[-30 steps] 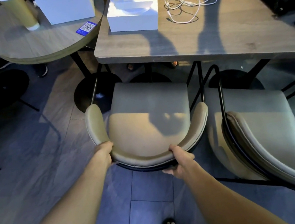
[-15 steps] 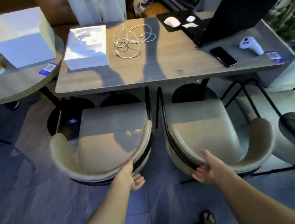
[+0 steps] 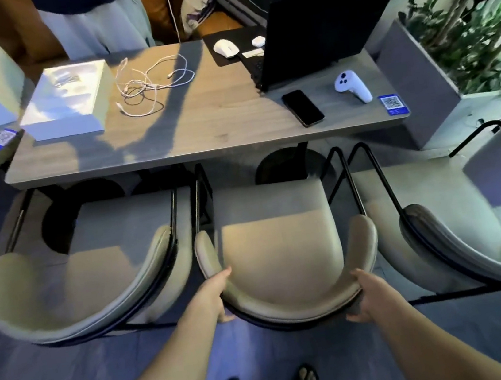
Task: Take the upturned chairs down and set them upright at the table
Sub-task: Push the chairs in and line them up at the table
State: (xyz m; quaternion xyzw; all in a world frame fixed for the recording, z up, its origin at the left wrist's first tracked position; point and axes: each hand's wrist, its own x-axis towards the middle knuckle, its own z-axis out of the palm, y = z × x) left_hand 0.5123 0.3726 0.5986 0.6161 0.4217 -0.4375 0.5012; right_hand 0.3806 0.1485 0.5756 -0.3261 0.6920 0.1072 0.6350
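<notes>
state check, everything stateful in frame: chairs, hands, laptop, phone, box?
middle chair: upright at the table, backrest gripped by both hands
left chair: upright, untouched
right chair: upright, untouched
left hand: closed on backrest
right hand: closed on backrest
laptop: lid open
phone: screen dark
white box: open, lidless

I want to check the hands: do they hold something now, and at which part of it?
Both hands hold the middle chair by its curved backrest: the left hand at the left bend, the right hand at the lower right rim.
</notes>
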